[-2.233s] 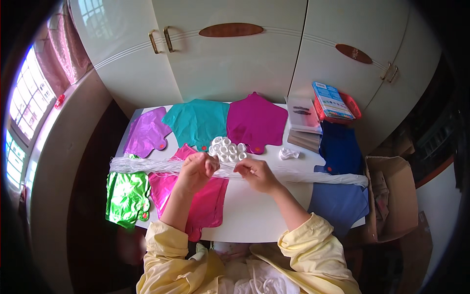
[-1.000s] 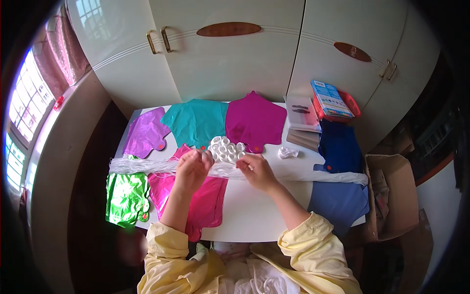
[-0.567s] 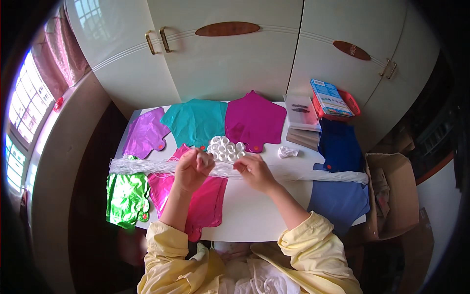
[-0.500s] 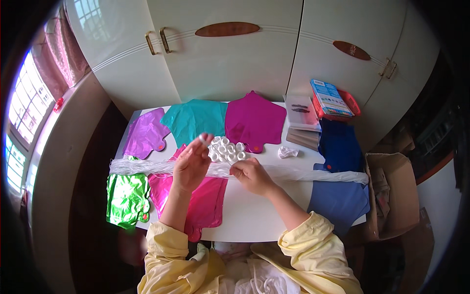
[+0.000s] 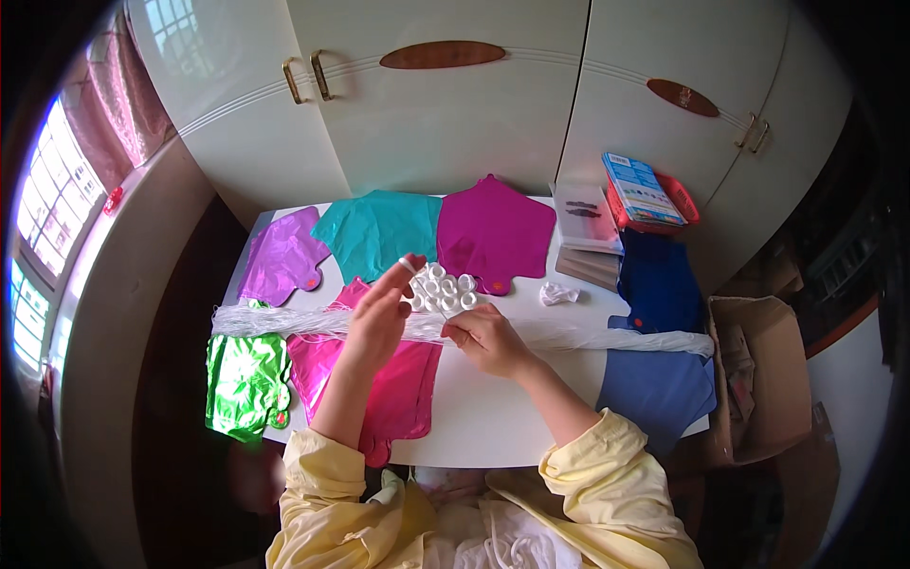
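Note:
My left hand (image 5: 377, 322) is raised over the table with its fingers stretched up and apart. A white band (image 5: 409, 266) sits round one of its fingertips. Just right of it my right hand (image 5: 488, 341) is closed in a pinch; what its fingertips grip is too small to tell. Beyond both hands lies a heap of several small white rings (image 5: 444, 288). A long bundle of white strings (image 5: 578, 334) runs across the table, passing behind and below my hands. A flat pink foil balloon (image 5: 403, 394) lies under my left forearm.
Other flat foil balloons lie around: purple (image 5: 280, 256), teal (image 5: 377, 232), magenta (image 5: 496, 232), green (image 5: 246, 384), and blue (image 5: 654, 389). A crumpled white piece (image 5: 559, 294) lies right of the rings. A red basket (image 5: 678, 204) with packets stands far right; a cardboard box (image 5: 768, 379) abuts the right edge.
My left hand has shifted slightly right and tilted toward the rings, with the white band still on its fingertip. My right hand has hardly moved.

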{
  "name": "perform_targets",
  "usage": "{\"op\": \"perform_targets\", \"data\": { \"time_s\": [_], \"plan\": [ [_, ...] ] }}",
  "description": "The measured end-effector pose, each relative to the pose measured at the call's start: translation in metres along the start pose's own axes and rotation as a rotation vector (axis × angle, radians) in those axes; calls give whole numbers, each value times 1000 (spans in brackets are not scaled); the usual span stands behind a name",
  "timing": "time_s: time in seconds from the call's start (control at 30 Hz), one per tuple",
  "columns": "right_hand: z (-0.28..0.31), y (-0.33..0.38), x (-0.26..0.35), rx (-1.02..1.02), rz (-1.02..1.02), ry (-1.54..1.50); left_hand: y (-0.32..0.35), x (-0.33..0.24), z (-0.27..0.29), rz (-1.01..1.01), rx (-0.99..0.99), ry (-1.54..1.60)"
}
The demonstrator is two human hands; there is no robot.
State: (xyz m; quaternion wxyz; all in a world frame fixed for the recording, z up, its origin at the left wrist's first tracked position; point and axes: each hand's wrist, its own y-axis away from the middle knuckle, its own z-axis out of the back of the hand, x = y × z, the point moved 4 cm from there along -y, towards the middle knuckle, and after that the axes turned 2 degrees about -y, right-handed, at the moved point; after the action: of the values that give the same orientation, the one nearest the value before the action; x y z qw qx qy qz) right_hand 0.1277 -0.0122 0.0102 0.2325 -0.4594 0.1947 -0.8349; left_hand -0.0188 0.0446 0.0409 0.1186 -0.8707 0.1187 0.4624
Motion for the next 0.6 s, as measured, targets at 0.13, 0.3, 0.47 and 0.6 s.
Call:
{"op": "perform_targets", "data": {
  "time_s": [0.13, 0.3, 0.47, 0.6],
  "plan": [
    [14, -2, 5, -179, 37, -21, 3, 2, 3, -437, 348, -1315],
    [4, -1, -6, -79, -16, 88, -2, 19, 20, 150, 240, 72],
    [6, -2, 2, -62, 36, -42, -1, 5, 9, -254, 235, -837],
    [17, -3, 1, -141, -5, -16, 4, 15, 11, -13, 502, -650]
  ]
}}
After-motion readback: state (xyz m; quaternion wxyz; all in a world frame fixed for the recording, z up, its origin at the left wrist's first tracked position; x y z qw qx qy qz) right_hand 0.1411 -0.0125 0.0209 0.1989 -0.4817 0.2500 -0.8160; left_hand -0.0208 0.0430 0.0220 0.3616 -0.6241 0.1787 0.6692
